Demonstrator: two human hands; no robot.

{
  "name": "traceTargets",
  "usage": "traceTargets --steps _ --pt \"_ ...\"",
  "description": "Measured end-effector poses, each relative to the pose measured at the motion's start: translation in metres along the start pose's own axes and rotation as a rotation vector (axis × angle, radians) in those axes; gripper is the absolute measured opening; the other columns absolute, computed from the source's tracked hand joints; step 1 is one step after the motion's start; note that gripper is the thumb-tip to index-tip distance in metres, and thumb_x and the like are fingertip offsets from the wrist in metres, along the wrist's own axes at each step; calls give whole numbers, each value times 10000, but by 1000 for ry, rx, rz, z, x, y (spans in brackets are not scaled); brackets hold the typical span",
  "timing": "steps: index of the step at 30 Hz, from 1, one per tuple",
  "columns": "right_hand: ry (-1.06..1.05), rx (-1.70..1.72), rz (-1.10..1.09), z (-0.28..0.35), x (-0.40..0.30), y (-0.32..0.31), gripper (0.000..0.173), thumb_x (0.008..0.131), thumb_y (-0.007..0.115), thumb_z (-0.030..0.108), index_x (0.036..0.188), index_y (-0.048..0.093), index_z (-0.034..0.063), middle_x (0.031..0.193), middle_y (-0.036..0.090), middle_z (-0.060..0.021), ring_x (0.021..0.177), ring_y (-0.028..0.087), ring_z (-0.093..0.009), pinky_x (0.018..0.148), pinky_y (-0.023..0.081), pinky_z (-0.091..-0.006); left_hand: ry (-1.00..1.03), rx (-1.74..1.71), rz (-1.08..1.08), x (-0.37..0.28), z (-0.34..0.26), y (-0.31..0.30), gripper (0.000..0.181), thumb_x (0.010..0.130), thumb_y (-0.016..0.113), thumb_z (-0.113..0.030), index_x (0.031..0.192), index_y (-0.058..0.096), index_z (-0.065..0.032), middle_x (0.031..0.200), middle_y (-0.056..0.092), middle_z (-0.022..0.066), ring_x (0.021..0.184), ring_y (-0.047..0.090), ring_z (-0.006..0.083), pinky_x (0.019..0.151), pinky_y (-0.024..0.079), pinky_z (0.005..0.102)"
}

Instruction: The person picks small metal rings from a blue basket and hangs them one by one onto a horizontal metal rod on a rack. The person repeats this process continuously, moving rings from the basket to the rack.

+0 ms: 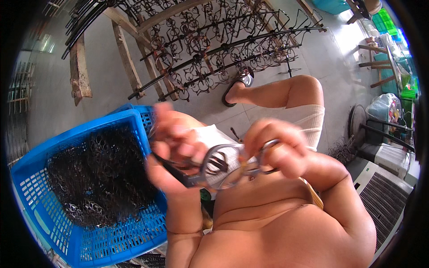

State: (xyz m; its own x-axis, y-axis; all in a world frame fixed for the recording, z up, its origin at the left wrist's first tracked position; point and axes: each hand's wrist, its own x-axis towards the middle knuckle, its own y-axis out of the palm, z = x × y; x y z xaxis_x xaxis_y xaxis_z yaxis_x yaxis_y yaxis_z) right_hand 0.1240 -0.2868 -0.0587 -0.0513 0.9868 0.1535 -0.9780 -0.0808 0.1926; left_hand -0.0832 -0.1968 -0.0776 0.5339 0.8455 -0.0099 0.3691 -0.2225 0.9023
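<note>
A pair of spectacle frames (pixel 219 145) with round rims spans the space between my hands, above my lap. My left hand (pixel 177 147), blurred, holds the side with a dark temple arm (pixel 174 172). At the other side my right hand (pixel 278 147), also blurred, grips the frame by a rim, its fingers bent round it. Part of that rim is hidden behind the fingers. A blue plastic basket (pixel 140 124) stands to the left of my left hand. It holds a large heap of dark spectacle frames (pixel 100 177).
Ahead stands a wooden rack (pixel 125 57) with black rods (pixel 214 53) hung with many spectacle frames. My sandalled foot (pixel 236 88) is on the tiled floor below it. A wooden stool (pixel 378 63), a white grilled appliance (pixel 385 197) and bagged items (pixel 385 107) are at the right.
</note>
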Motion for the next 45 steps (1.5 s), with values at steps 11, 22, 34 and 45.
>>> traceTargets --steps 11,22,34,45 --pt "42 -55 -846 -43 119 -62 382 953 479 373 1108 641 64 881 616 2 546 485 -85 502 404 -230 204 794 -812 92 11 -38 494 846 680 -441 1088 638 -13 925 596 8 648 440 62 533 365 223" --pt "334 -209 -887 -94 132 -84 414 889 526 374 999 676 5 869 678 -79 746 582 -153 696 466 -287 108 854 -669 87 31 -61 217 893 633 -305 868 597 -93 809 631 -14 694 465 40 604 359 204" --pt "227 -368 -933 -108 137 -64 387 941 469 336 914 597 -28 754 617 -161 736 578 -278 705 458 -361 80 943 -669 72 30 -65 275 901 613 -343 907 622 -68 851 615 -5 748 495 69 635 382 232" --pt "-440 -812 -789 -88 97 -64 393 882 596 260 1144 522 -23 1138 536 -216 1042 533 -355 910 434 -402 276 284 -465 28 23 -2 460 986 381 -463 1234 546 -112 1346 517 103 1269 453 269 1021 404 395"
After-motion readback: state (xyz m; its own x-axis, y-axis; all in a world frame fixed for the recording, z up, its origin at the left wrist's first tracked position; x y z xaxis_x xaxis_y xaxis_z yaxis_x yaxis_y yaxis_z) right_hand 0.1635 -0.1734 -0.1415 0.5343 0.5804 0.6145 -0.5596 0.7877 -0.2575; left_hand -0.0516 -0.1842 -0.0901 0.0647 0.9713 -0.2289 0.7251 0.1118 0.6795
